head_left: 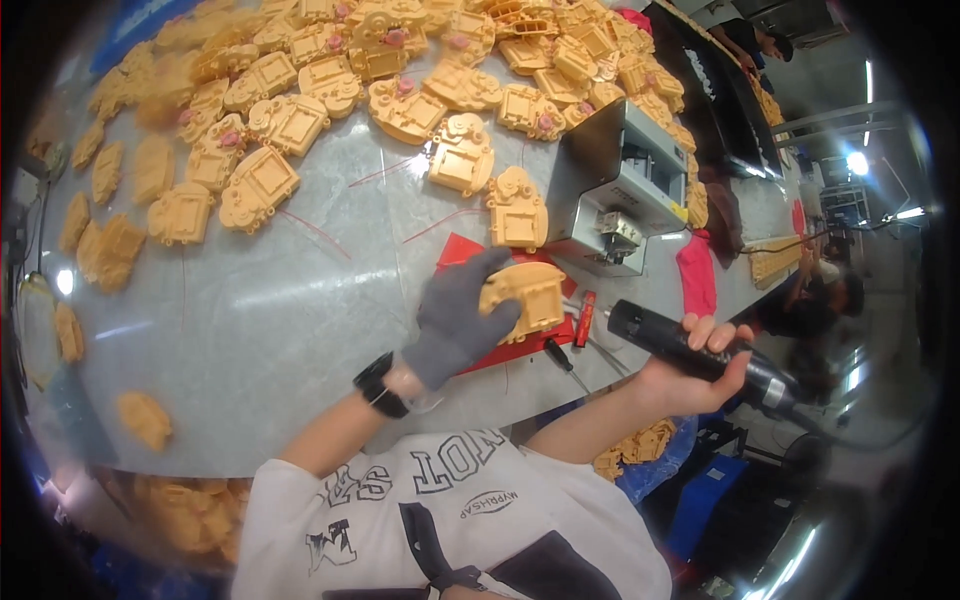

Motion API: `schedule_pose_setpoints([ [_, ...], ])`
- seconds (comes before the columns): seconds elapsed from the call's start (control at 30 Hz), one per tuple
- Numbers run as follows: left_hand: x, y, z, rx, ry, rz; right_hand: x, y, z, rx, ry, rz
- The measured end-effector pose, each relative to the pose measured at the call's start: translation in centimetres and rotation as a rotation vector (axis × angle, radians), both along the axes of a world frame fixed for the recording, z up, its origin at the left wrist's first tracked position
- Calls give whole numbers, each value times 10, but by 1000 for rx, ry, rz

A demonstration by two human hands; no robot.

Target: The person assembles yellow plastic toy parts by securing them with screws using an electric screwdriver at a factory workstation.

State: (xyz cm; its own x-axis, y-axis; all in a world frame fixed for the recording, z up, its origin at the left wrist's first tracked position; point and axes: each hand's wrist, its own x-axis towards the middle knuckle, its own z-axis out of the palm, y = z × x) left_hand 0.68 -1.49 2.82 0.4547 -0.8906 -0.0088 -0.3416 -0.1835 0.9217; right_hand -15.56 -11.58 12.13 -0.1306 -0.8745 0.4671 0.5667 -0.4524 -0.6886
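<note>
My left hand (462,318), in a grey glove, is closed around a yellow-orange plastic housing (541,300) and holds it above a red mat (458,248). The housing has a rectangular recess on the side that shows. In my bare right hand (708,362) is a black electric screwdriver (655,330), fingers wrapped round its body. Its tip points left toward the housing and stays apart from it. Just beyond the left hand lies another such housing (518,212). Between the hands rest a red-handled screwdriver (585,318) and a black-handled screwdriver (558,354).
A grey metal box-shaped machine (610,185) stands right of the mat. Many loose housings (290,120) are heaped across the far side of the grey table (300,350). A pink cloth (696,272) lies at right. Bags of housings (640,445) sit below the near edge. People work farther right.
</note>
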Motion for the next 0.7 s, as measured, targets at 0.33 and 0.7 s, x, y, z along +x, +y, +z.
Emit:
schedule_pose_setpoints([
  [0.33,42,70,28,-527,-313,33,18,3,-42,173,281,-109],
  [0.7,30,75,18,-328,-27,102,33,0,-64,63,520,-7],
])
